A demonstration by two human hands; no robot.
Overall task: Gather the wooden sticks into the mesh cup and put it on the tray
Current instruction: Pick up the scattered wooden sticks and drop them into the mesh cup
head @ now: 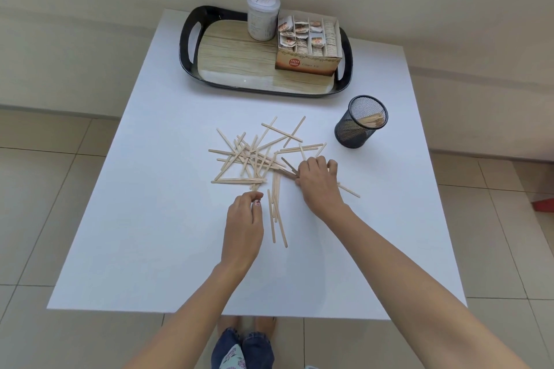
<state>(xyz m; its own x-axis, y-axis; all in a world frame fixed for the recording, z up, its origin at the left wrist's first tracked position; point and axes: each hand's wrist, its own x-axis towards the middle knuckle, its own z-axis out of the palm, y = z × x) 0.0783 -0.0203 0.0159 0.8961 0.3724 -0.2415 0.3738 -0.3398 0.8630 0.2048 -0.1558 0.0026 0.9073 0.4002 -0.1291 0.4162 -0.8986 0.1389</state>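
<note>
The thin, pale wooden sticks [254, 156] lay in a loose, criss-crossed heap on the white square table [150, 234], just ahead of the left fingers and left of the right fingers. A few more lay side by side in the gap between the two hands. The right hand [317, 180] reached in palm down. Its fingers [314, 162] were curled and clamped over a small bunch of sticks at the heap's right edge, and one stick end poked out to the right below the hand. The left hand [244, 219] sat at the heap's near edge with its fingers curled in and the thumb against them. Whether they pinched a stick could not be told.

The black cylindrical wire mesh cup [359, 129] stood upright beyond and right of the right fingers, apart from them, with some sticks already inside. Farther beyond, well apart from both hands, sat the black-rimmed tray [186, 48] with a wood-grain base. It carried a round lidded jar [263, 16] and an open cardboard box [308, 64] of tea sachets.
</note>
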